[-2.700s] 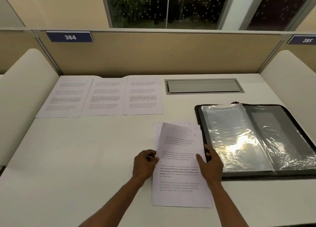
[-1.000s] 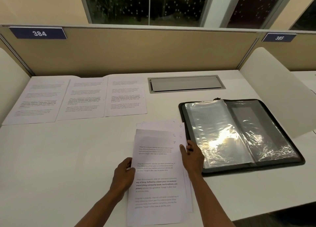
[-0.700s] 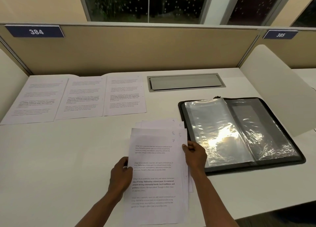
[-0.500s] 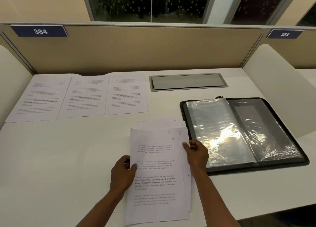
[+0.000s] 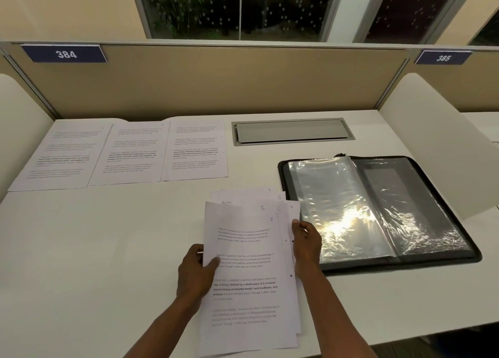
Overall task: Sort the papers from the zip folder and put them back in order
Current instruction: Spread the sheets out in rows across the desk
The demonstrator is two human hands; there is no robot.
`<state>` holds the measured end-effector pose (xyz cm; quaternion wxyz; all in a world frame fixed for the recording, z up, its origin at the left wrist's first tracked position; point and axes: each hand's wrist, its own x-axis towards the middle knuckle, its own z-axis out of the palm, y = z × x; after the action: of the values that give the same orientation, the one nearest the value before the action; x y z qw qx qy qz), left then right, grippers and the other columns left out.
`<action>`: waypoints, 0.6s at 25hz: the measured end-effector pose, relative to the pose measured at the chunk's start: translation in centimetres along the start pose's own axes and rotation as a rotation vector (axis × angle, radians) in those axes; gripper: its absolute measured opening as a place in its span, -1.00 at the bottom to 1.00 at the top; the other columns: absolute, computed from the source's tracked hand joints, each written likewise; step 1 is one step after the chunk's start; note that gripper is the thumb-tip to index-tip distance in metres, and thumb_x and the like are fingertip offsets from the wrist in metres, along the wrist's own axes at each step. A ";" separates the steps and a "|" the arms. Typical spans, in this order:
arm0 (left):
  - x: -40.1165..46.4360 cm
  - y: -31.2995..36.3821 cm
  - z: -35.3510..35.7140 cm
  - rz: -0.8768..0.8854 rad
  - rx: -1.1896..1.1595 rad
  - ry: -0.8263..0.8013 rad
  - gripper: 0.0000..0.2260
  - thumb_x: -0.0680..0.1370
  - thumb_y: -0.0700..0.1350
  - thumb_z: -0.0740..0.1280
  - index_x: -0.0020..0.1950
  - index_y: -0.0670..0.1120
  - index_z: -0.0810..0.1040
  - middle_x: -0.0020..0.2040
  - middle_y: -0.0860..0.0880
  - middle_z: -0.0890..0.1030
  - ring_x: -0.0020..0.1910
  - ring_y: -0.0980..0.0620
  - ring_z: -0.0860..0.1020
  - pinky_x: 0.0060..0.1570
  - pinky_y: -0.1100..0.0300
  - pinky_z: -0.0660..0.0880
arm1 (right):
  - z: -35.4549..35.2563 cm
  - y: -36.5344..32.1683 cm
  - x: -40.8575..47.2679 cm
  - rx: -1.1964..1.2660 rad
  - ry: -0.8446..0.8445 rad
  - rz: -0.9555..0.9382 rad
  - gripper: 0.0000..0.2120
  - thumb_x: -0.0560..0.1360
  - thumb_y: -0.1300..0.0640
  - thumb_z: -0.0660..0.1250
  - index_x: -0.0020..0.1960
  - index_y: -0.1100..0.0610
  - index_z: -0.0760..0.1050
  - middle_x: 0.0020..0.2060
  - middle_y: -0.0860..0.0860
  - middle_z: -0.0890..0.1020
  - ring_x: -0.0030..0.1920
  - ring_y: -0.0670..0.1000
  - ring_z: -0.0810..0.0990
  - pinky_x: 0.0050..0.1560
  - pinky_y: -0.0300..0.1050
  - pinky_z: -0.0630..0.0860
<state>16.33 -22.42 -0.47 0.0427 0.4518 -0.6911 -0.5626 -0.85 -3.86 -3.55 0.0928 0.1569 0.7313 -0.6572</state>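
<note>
Both hands' grip on fanned papers (image 5: 243, 263), numbered 4–9

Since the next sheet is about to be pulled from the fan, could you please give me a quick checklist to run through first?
1. Handwritten numbers readable on the fanned sheets: ok; 9, 6, 8, 7 and 4 show, one is unclear.
2. Left hand steadies the left edge: ok.
3. Right hand has a grip on the right-hand sheets: ok.
4. Three sheets laid out in a row at the back: ok; their numbers, cannot tell.
5. Zip folder open, sleeves showing: ok.
6. Bare desk beside the row: ok.
</note>
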 end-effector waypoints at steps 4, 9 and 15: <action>-0.1 -0.2 0.0 0.021 0.019 0.067 -0.78 0.59 -0.14 0.38 0.19 0.03 0.44 -0.06 0.09 0.57 -0.14 0.05 0.62 -0.29 0.20 0.51 | -0.9 -0.4 0.3 -0.072 0.001 -0.050 -0.92 0.61 0.07 0.35 -0.07 -0.02 0.55 -0.15 0.02 0.69 -0.09 0.09 0.68 0.00 0.10 0.64; 0.1 -0.5 0.5 0.062 0.092 0.065 -0.74 0.60 -0.16 0.35 0.27 0.01 0.45 0.01 0.04 0.56 -0.10 0.02 0.61 -0.19 0.15 0.56 | -1.8 -1.5 0.5 -0.219 -0.128 -0.250 -0.91 0.62 0.03 0.33 0.11 -0.02 0.51 -0.09 -0.13 0.66 -0.09 -0.09 0.67 -0.16 -0.16 0.59; 0.8 -0.8 0.8 0.140 0.166 0.067 -0.69 0.58 -0.20 0.34 0.32 -0.05 0.48 0.03 0.02 0.60 -0.13 0.06 0.57 -0.18 0.27 0.49 | -2.2 -3.1 1.1 -0.378 -0.177 -0.422 -0.79 0.62 0.20 0.30 0.18 -0.05 0.53 -0.05 -0.07 0.69 -0.13 -0.05 0.69 -0.14 -0.06 0.66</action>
<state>15.85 -22.35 -1.76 0.0673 0.4230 -0.7632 -0.4839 -2.80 -1.86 -0.79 0.0452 -0.0765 0.8461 -0.5255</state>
